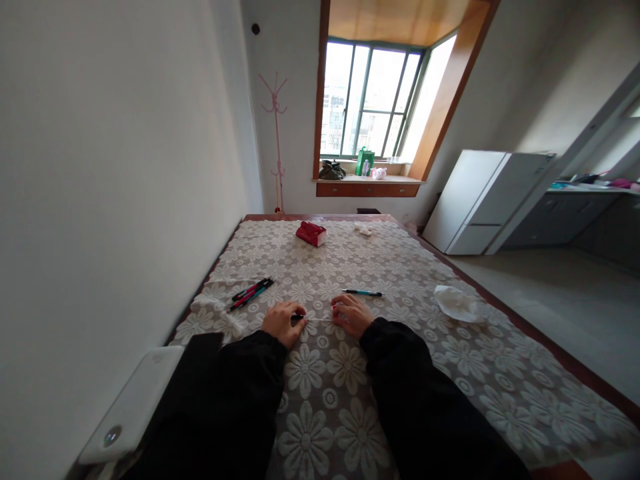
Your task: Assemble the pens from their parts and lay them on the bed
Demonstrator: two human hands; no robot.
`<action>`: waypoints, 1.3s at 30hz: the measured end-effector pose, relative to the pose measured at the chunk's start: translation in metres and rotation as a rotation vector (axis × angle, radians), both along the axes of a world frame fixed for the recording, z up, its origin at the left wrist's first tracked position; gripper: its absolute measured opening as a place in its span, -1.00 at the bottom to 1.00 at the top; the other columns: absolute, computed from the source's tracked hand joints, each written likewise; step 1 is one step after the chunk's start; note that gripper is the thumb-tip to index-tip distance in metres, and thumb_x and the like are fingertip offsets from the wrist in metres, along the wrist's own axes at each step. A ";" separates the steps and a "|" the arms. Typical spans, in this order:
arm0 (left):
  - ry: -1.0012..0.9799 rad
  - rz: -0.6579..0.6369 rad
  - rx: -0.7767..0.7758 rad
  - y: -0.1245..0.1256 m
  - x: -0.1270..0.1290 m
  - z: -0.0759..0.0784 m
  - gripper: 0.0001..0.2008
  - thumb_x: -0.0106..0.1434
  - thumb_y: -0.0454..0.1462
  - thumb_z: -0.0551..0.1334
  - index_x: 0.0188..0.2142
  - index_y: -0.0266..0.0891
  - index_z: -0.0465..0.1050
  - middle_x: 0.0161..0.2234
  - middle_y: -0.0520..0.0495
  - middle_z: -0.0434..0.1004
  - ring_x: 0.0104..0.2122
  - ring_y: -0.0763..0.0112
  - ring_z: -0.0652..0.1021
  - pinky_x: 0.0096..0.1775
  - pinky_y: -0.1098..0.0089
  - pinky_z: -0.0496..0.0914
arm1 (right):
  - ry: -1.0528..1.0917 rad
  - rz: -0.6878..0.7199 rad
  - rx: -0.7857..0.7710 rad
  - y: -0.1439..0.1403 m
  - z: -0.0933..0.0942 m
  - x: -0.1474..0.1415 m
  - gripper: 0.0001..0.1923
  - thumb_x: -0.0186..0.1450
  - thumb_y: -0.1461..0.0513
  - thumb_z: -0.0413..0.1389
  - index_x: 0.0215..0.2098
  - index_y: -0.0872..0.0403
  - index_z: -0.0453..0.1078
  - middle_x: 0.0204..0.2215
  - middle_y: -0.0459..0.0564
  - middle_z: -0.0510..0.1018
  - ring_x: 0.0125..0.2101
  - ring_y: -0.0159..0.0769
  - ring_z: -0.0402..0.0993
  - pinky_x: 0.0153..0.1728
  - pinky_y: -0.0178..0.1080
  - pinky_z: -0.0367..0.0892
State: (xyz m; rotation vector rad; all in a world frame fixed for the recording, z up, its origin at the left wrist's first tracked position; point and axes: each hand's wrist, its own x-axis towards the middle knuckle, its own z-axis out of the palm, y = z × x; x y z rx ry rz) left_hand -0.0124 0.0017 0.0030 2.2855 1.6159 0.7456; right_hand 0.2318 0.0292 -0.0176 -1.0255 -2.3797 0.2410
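Left hand [283, 323] and right hand [351, 314]: fingers pinch opposite ends of a thin pen [315, 319] on the table [320, 400]. Teal pen [362, 293] just beyond.

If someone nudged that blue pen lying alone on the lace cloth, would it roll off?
The blue pen looks slim and round, so it would probably roll a little. The lace tablecloth is textured, which likely stops it soon. It looks stiff and light, and lies well away from the table's edges.
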 end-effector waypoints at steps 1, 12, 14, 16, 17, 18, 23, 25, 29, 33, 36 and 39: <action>0.003 0.003 0.001 0.000 0.000 0.000 -0.88 0.12 -0.21 0.26 -0.30 -0.10 0.48 -0.24 0.02 0.54 -0.17 0.30 0.45 -0.11 0.33 0.24 | 0.004 -0.010 -0.005 -0.001 0.000 -0.002 -0.90 0.16 0.33 0.22 -0.38 0.04 0.40 -0.14 0.00 0.45 -0.08 -0.16 0.31 -0.05 -0.09 0.27; 0.028 0.027 -0.030 -0.003 0.002 0.005 -0.66 -0.03 -0.43 0.13 -0.23 -0.13 0.43 -0.23 0.00 0.53 -0.16 0.27 0.44 -0.11 0.32 0.24 | 0.066 -0.160 -0.067 -0.001 -0.002 -0.006 -0.86 0.13 0.40 0.20 -0.41 0.03 0.41 -0.13 -0.04 0.48 -0.04 -0.15 0.29 0.00 -0.05 0.13; 0.029 0.028 -0.031 -0.003 0.002 0.005 -0.65 -0.05 -0.43 0.13 -0.24 -0.14 0.43 -0.23 -0.01 0.53 -0.16 0.27 0.44 -0.11 0.32 0.24 | 0.083 -0.165 -0.062 0.001 -0.005 -0.005 -0.87 0.14 0.39 0.18 -0.41 0.03 0.41 -0.13 -0.04 0.49 -0.05 -0.15 0.31 -0.02 -0.06 0.13; 0.024 0.030 -0.019 -0.002 0.002 0.003 -0.67 -0.03 -0.43 0.14 -0.24 -0.13 0.43 -0.23 0.00 0.53 -0.16 0.28 0.44 -0.11 0.32 0.25 | 0.103 -0.177 -0.056 0.002 -0.007 -0.004 -0.88 0.15 0.38 0.17 -0.40 0.04 0.41 -0.13 -0.03 0.49 -0.06 -0.15 0.31 -0.03 -0.06 0.14; 0.020 0.033 -0.010 -0.002 0.002 0.002 -0.69 -0.01 -0.42 0.14 -0.25 -0.13 0.43 -0.24 0.00 0.53 -0.17 0.28 0.45 -0.12 0.32 0.25 | 0.112 -0.181 -0.054 0.003 -0.008 -0.003 -0.88 0.15 0.38 0.16 -0.40 0.04 0.41 -0.13 -0.03 0.49 -0.06 -0.15 0.32 -0.04 -0.06 0.14; 0.015 0.037 0.000 -0.002 0.002 0.001 -0.70 0.01 -0.41 0.15 -0.25 -0.13 0.43 -0.25 0.00 0.53 -0.17 0.28 0.45 -0.14 0.32 0.26 | 0.120 -0.183 -0.051 0.004 -0.010 -0.003 -0.89 0.16 0.38 0.16 -0.40 0.04 0.41 -0.13 -0.03 0.49 -0.07 -0.16 0.32 -0.05 -0.07 0.14; -0.034 0.044 0.062 -0.001 0.001 -0.002 -0.83 0.08 -0.32 0.21 -0.28 -0.15 0.42 -0.27 -0.01 0.52 -0.20 0.28 0.47 -0.16 0.32 0.29 | 0.129 -0.180 -0.048 0.007 -0.014 -0.001 -0.90 0.16 0.37 0.15 -0.41 0.03 0.40 -0.14 -0.03 0.49 -0.08 -0.16 0.32 -0.05 -0.07 0.15; -0.055 0.032 0.092 -0.001 0.001 -0.002 -0.89 0.12 -0.27 0.22 -0.31 -0.15 0.43 -0.28 -0.01 0.51 -0.20 0.30 0.47 -0.16 0.32 0.29 | 0.131 -0.185 -0.051 0.007 -0.013 -0.001 -0.89 0.17 0.37 0.14 -0.41 0.04 0.40 -0.14 -0.02 0.49 -0.07 -0.15 0.32 -0.06 -0.07 0.15; -0.079 -0.016 0.115 0.001 0.000 -0.002 -0.94 0.17 -0.24 0.23 -0.35 -0.14 0.45 -0.29 0.00 0.52 -0.19 0.31 0.48 -0.13 0.33 0.30 | 0.136 -0.152 -0.036 0.003 -0.007 -0.003 -0.87 0.16 0.39 0.14 -0.40 0.04 0.38 -0.14 -0.02 0.48 -0.07 -0.16 0.31 -0.05 -0.08 0.15; -0.096 -0.089 0.138 0.002 0.001 -0.002 -0.95 0.18 -0.25 0.24 -0.35 -0.14 0.47 -0.32 -0.01 0.55 -0.20 0.31 0.48 -0.14 0.33 0.31 | 0.131 -0.071 0.023 -0.004 0.004 -0.006 -0.88 0.19 0.38 0.13 -0.37 0.03 0.34 -0.18 -0.02 0.49 -0.09 -0.19 0.31 -0.03 -0.10 0.14; -0.109 -0.111 0.172 0.002 0.002 -0.001 -0.95 0.19 -0.24 0.24 -0.35 -0.14 0.47 -0.33 -0.01 0.55 -0.21 0.30 0.48 -0.13 0.32 0.30 | 0.113 -0.082 0.044 -0.008 0.009 -0.008 -0.91 0.23 0.35 0.11 -0.34 0.04 0.33 -0.32 -0.03 0.49 -0.22 -0.21 0.35 -0.10 -0.13 0.17; -0.103 -0.126 0.200 0.001 0.003 0.000 -0.93 0.19 -0.21 0.26 -0.36 -0.13 0.48 -0.34 0.01 0.56 -0.21 0.29 0.47 -0.12 0.30 0.29 | 0.094 -0.048 0.016 -0.011 0.011 -0.011 -0.89 0.26 0.34 0.09 -0.24 0.05 0.34 -0.41 -0.05 0.47 -0.33 -0.26 0.36 -0.21 -0.20 0.20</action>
